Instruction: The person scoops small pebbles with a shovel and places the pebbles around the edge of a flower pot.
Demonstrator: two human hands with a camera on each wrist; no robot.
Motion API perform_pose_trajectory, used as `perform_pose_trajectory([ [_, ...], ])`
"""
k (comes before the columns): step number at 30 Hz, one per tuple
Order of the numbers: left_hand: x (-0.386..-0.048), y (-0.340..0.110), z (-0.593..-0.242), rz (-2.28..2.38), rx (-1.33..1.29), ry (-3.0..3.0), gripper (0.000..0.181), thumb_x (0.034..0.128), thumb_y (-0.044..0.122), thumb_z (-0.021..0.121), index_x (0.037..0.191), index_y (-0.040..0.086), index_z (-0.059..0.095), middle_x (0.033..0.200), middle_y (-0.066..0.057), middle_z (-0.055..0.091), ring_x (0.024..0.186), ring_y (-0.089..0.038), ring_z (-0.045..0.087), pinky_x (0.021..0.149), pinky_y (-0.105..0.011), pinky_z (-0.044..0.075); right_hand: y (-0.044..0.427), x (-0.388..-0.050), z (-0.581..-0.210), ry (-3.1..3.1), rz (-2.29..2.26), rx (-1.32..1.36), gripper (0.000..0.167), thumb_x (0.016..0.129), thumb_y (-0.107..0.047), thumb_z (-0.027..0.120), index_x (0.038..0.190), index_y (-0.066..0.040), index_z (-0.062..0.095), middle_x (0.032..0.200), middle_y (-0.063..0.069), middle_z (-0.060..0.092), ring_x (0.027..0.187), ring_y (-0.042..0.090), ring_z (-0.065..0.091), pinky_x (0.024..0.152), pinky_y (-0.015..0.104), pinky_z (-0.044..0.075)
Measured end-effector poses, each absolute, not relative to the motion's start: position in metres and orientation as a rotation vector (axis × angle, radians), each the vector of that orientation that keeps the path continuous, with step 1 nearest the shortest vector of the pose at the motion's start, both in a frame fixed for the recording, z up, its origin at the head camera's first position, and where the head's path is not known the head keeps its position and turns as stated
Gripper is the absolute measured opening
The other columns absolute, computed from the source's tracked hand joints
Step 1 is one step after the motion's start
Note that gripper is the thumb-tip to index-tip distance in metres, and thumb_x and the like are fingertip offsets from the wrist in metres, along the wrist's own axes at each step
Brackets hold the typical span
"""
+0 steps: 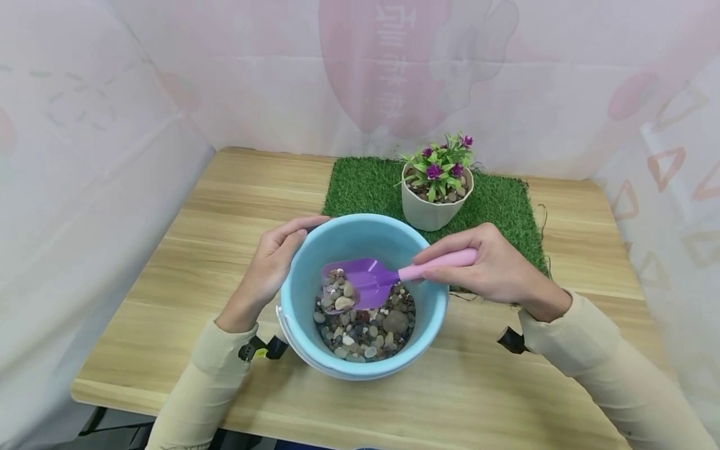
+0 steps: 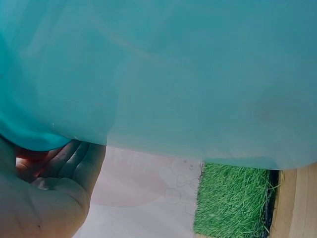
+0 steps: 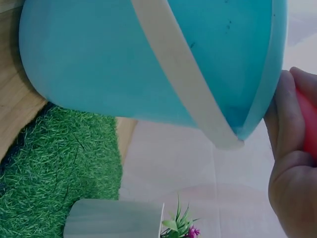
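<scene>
A light blue bucket [image 1: 364,374] stands on the table, with pebbles [image 1: 365,337] of mixed sizes in its bottom. My left hand [image 1: 270,262] holds the bucket's rim at the left, fingers lying under the edge in the left wrist view. Over the bucket's right rim, my right hand [image 1: 489,265] grips the pink handle of a purple toy shovel [image 1: 371,281]. The shovel's blade reaches inside the bucket and carries a small heap of pebbles. Only part of the right hand [image 3: 292,148] and a bit of handle show in the right wrist view.
Behind the bucket, a white pot [image 1: 430,215] of purple flowers stands on a green artificial grass mat [image 1: 500,206]. A white bucket handle [image 3: 183,79] hangs down the bucket's side. Pale printed cloth [image 1: 270,94] encloses the wooden table [image 1: 185,281] at the back and sides.
</scene>
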State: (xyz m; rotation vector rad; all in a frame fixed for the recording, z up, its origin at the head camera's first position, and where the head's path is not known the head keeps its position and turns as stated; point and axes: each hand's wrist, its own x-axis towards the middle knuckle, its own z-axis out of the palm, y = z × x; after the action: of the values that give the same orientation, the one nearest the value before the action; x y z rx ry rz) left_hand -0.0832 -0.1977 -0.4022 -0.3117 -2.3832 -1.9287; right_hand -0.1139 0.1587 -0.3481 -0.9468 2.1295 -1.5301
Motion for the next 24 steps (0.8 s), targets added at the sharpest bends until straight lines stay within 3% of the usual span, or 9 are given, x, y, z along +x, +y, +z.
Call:
perform_pose_trajectory([
  [3, -0.083, -0.197, -0.403, -1.930, -0.308, -2.385, 0.039, 0.1135, 0.015, 0.040, 0.142, 0.005, 0.065, 0.139, -0.015, 0.069, 0.079, -0.015, 0.073, 0.073, -0.034, 0.071, 0.163, -0.113, -0.349, 2.145, -1.562, -0.914, 0.021, 0.092, -0.008, 0.082, 0.112, -0.012, 0.083, 0.104, 0.000, 0.084, 0.088, 0.026, 0.082, 0.068, 0.033, 0.070],
  [6, -0.082, -0.197, -0.403, -1.937, -0.306, -2.384, 0.039, 0.1136, 0.015, 0.040, 0.142, 0.004, 0.065, 0.140, -0.016, 0.068, 0.081, -0.014, 0.074, 0.073, -0.035, 0.071, 0.167, -0.113, -0.349, 2.165, -1.587, -0.869, 0.021, 0.091, -0.008, 0.083, 0.112, -0.011, 0.083, 0.103, 0.001, 0.084, 0.092, 0.025, 0.082, 0.076, 0.034, 0.070],
  [15, -0.082, -0.197, -0.402, -1.941, -0.311, -2.384, 0.040, 0.1137, 0.016, 0.040, 0.143, 0.004, 0.064, 0.140, -0.017, 0.068, 0.085, -0.019, 0.076, 0.075, -0.038, 0.071, 0.178, -0.111, -0.342, 2.210, -1.646, -0.810, 0.018, 0.094, -0.009, 0.080, 0.112, -0.010, 0.082, 0.104, 0.006, 0.083, 0.098, 0.025, 0.081, 0.089, 0.033, 0.068],
  [24, -0.083, -0.197, -0.402, -1.926, -0.308, -2.385, 0.039, 0.1136, 0.015, 0.040, 0.142, 0.004, 0.065, 0.141, -0.017, 0.068, 0.092, -0.022, 0.077, 0.076, -0.037, 0.071, 0.187, -0.114, -0.341, 2.137, -1.771, -0.790, 0.022, 0.096, -0.002, 0.075, 0.118, 0.004, 0.077, 0.110, 0.014, 0.081, 0.103, 0.028, 0.080, 0.092, 0.038, 0.067],
])
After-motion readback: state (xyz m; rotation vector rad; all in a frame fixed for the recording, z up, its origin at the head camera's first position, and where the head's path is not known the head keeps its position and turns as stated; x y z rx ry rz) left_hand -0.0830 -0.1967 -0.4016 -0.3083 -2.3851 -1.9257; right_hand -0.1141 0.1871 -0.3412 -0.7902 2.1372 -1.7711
